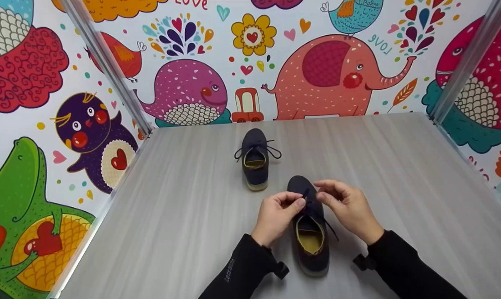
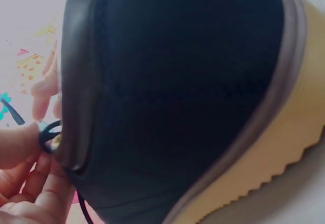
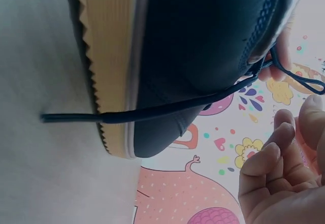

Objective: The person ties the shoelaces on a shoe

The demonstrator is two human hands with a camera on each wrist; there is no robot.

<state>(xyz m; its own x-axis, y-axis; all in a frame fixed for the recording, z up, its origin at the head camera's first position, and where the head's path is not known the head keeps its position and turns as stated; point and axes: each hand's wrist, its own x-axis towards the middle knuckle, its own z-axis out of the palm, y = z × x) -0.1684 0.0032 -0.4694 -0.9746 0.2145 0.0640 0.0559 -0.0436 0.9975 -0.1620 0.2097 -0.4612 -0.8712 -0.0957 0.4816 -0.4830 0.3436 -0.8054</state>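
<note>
A dark shoe (image 1: 315, 263) with a yellow inner lining stands on the table, its toe pointing away from me. My left hand (image 1: 277, 218) is at its tongue, thumb and forefinger pinching the dark shoelace (image 2: 47, 135); a lace tip pokes out above the thumb in the left wrist view. On the shoe's right side my right hand (image 1: 354, 207) hovers with loosely bent fingers, holding nothing. In the right wrist view a loop of the shoelace (image 3: 307, 84) lies just above the right thumb. One lace end hangs down the shoe's right side.
A matching shoe (image 1: 256, 176) stands farther back and to the left, its laces tied in a bow. Around the wood-grain table (image 1: 184, 207) rise panels (image 1: 250, 62) printed with cartoon animals, joined by metal posts (image 1: 109, 68) at the back corners.
</note>
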